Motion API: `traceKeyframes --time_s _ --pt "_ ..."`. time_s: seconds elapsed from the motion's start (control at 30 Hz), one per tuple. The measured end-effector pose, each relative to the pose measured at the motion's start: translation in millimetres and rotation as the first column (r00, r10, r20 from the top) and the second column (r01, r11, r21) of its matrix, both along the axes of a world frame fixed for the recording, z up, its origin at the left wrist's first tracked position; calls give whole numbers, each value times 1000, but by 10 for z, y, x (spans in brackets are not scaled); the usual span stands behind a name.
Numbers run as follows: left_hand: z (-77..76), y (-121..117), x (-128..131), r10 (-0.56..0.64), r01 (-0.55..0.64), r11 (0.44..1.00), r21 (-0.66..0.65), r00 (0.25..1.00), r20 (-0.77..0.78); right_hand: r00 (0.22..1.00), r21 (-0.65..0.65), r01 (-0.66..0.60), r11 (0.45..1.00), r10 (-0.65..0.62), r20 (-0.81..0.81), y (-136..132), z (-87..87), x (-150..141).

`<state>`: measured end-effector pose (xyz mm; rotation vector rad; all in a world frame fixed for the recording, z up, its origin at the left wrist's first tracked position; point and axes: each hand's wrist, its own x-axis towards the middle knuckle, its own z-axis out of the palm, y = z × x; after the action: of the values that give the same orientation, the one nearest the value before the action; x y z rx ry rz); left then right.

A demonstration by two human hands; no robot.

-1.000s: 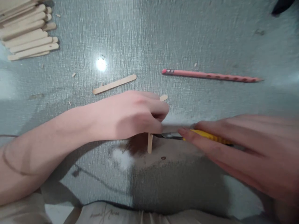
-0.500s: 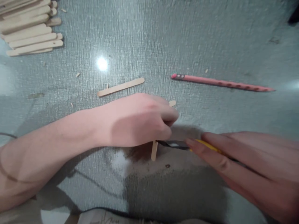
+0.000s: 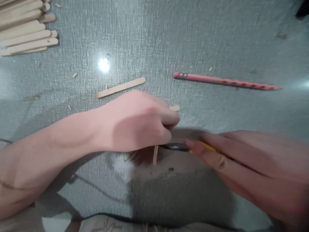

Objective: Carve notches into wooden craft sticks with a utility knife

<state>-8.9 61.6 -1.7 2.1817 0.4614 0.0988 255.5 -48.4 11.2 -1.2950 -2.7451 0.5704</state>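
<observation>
The left forearm comes in from the left side, and the left hand lies low over the table, palm down, with its fingers curled closed on a narrow wooden stick; the fingertips themselves are hidden. The right hand reaches in from the right, a little blurred, with extended fingers gripping a yellow-handled cutter, whose dark blade points left. The table is grey, with a fine woven-like texture, a bright light reflection and some small wood chips. At the upper left is a pile of sticks, and a pink pencil lies at the upper right, beyond the right hand. At the top right corner a dark object is only partly visible. The narrow wooden stick comes out from below the left hand, on the side near the person, and the blade tip is just beside it. Another stick end shows at the far side of this hand, and a loose stick rests just beyond it.
</observation>
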Motion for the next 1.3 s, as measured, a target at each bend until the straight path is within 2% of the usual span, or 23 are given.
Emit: traceKeyframes --time_s 0.1,0.3,0.43,0.53,0.67,0.83,0.9,1.03,1.17,1.23,1.3 --pt "6 18 9 -24 25 999 34 1000 -20 996 -9 -80 997 79 -29 -7 -23 46" --pt "22 39 6 -60 60 998 30 998 -19 994 29 -98 995 100 -55 -11 -8 50" --pt "31 44 15 -88 89 995 46 995 -39 996 -80 37 996 -43 -79 26 19 -38" --pt "34 43 39 -92 96 994 44 992 -83 986 -177 147 973 -158 -55 43 30 -85" --pt "44 40 66 -75 79 995 59 994 -80 980 -189 169 967 -185 -69 48 34 -103" --pt "66 51 69 -80 84 994 63 994 -69 975 -282 211 936 -222 -7 51 45 -137" --pt "66 57 59 -96 100 993 55 993 -71 974 -273 214 938 -227 -18 48 45 -147" --pt "45 57 24 -106 109 991 73 994 -38 987 -143 133 981 -144 -73 17 27 -107" --pt "20 64 -21 -147 141 983 118 988 43 996 58 -70 996 74 -58 -21 -10 -21" --pt "15 80 -39 -173 164 977 133 983 64 988 69 -152 986 154 -18 -30 -25 14" --pt "17 99 -50 -207 190 967 172 974 89 987 24 -160 987 160 7 -33 -35 32"
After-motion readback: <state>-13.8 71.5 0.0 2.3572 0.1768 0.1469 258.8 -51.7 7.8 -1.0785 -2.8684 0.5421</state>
